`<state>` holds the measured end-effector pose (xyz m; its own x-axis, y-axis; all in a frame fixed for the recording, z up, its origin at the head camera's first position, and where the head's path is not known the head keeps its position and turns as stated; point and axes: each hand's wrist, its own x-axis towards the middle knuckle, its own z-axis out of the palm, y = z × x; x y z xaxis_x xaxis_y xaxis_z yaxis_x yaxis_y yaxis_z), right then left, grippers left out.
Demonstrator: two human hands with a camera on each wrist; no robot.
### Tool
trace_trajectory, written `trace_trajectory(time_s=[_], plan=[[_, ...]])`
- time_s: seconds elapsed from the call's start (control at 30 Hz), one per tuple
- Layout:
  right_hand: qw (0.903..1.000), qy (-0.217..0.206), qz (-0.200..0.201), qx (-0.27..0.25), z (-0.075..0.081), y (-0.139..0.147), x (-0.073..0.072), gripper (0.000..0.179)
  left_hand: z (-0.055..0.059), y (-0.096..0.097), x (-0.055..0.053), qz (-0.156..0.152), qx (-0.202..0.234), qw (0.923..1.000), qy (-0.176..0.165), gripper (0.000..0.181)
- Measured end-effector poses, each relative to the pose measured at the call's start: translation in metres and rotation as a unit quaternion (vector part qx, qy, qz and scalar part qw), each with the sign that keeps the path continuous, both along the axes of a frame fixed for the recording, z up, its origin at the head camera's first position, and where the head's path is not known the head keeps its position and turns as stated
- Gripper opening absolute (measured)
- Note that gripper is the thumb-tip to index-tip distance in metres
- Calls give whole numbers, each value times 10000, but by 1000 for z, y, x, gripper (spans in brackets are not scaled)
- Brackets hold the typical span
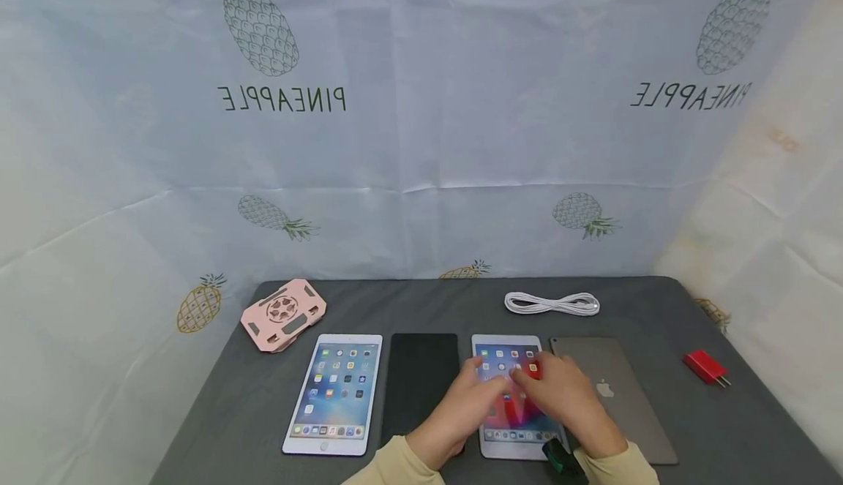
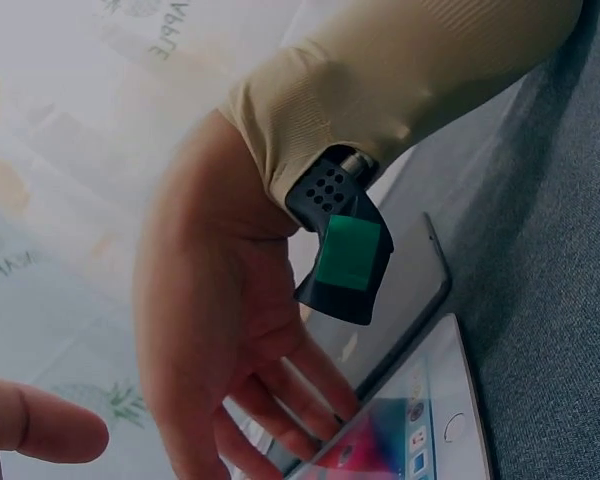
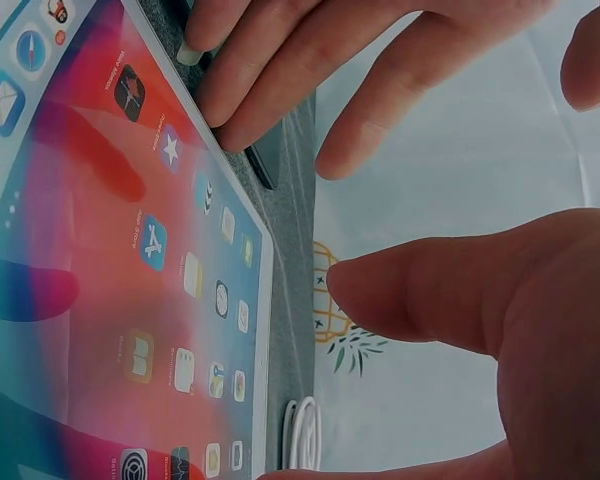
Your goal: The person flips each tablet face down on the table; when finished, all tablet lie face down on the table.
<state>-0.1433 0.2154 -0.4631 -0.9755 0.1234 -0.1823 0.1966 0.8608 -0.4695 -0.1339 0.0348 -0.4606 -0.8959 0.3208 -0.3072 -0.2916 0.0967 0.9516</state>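
A white tablet [image 1: 520, 423] with a lit screen of app icons lies face up between my two hands. My left hand [image 1: 461, 404] is at its left edge; in the right wrist view that hand's extended fingers [image 3: 270, 75] touch the edge. Along the right edge is my right hand [image 1: 569, 397], its fingers reaching down beside the tablet in the left wrist view. Both thumbs hover above the screen, tips close together in the head view. The right fingertips are partly hidden. A black-and-green device [image 1: 563, 457] sits at my right wrist.
On the left lies another lit white tablet [image 1: 339, 390], then a black tablet [image 1: 421, 375]. To the right rests a grey tablet [image 1: 632, 404], back up. A pink case [image 1: 283, 314], a coiled white cable [image 1: 552, 303] and a red charger [image 1: 706, 366] are also on the dark table.
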Motion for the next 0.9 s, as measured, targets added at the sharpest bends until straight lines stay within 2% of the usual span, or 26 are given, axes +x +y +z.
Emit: trace_trajectory(time_s=[0.57, 0.9], plan=[[9999, 59, 55, 72, 1, -1, -2, 73, 2, 0, 0, -9, -133, 9999, -23, 93], [9996, 146, 75, 219, -1, -1, -1, 76, 1, -1, -1, -140, -245, 9996, -10, 93]])
